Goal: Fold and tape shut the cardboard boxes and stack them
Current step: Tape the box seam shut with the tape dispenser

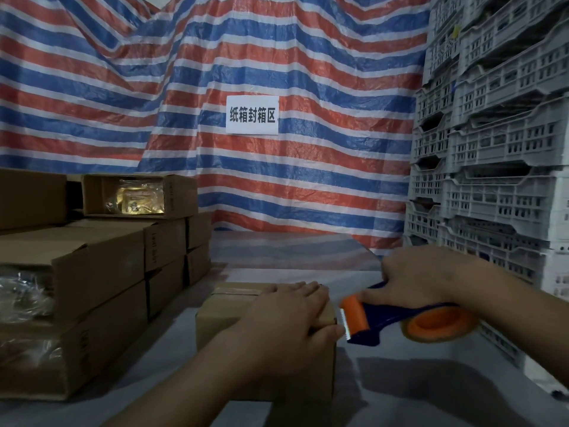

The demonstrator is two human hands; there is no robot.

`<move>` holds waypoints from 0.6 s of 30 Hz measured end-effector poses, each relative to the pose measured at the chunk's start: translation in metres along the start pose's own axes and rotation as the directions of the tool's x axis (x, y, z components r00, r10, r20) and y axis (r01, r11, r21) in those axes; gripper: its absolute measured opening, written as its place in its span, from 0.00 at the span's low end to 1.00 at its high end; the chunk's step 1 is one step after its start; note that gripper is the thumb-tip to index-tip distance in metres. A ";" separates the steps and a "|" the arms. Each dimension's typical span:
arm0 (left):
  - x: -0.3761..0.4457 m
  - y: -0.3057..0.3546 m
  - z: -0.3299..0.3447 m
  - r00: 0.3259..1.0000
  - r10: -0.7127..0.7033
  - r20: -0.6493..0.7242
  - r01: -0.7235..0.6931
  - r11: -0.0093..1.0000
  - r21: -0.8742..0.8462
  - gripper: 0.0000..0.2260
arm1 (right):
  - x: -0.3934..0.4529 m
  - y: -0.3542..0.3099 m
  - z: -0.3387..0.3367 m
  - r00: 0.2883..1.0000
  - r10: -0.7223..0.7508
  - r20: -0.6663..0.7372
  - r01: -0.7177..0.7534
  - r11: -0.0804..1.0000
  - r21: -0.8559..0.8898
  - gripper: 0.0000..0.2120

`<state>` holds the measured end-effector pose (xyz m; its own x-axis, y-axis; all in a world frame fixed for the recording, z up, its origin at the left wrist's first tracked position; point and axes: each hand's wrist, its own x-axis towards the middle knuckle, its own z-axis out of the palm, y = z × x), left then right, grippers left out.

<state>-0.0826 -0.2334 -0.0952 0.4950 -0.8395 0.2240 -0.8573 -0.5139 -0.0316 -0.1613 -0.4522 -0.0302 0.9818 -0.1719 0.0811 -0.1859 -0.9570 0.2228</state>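
Taping the near end of the small box point(221, 331) goes best, I judge, if the flaps stay pressed flat while the tape gun point(397, 322) draws the strip down over the edge, then tears cleanly on its blade. This box sits on the table point(400, 392) beside the stacked boxes point(92, 282). The left hand point(286, 315) lies flat on top, fingers straight, pressing. The right hand point(418, 272) is wrapped firmly around the gun's handle.
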 end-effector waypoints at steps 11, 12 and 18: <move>-0.001 0.003 -0.002 1.000 0.027 -0.015 -0.027 1.000 -0.008 0.27 | 0.010 -0.047 -0.025 0.999 0.021 -0.041 -0.041 0.821 -0.570 0.27; -0.001 0.002 -0.001 0.999 0.029 -0.025 -0.029 1.000 -0.011 0.27 | 0.009 -0.050 -0.022 1.000 0.022 -0.018 -0.029 0.767 -0.641 0.24; -0.002 -0.001 0.002 0.999 0.025 -0.037 -0.025 1.000 -0.012 0.28 | -0.015 -0.020 0.030 0.992 0.118 0.032 -0.088 0.866 -0.492 0.28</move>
<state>-0.0821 -0.2318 -0.0978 0.4679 -0.8449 0.2592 -0.8712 -0.4902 -0.0253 -0.1711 -0.4374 -0.0650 0.9536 -0.2913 0.0759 -0.2664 -0.6991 0.6636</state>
